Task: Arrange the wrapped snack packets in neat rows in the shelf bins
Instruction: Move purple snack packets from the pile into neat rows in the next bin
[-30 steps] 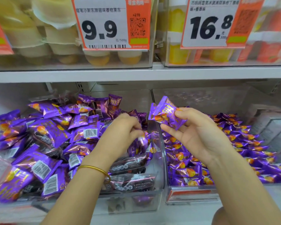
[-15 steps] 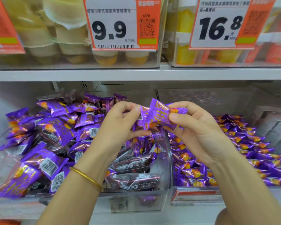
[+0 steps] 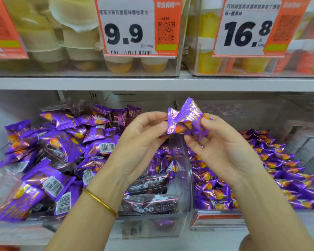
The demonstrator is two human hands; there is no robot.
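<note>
Purple foil snack packets (image 3: 187,122) are held at frame centre, above the wall between two clear bins. The left hand (image 3: 143,140) pinches the left end of the packets between thumb and fingertips. The right hand (image 3: 223,147) grips the right end with thumb and curled fingers. In the left bin (image 3: 152,227), lower left of the frame, a loose heap (image 3: 62,151) of purple packets lies mixed with darker packets (image 3: 149,187). In the right bin (image 3: 216,221), lower right, ordered rows (image 3: 279,165) of purple packets fill the floor. A gold bangle (image 3: 100,201) sits on the left wrist.
</note>
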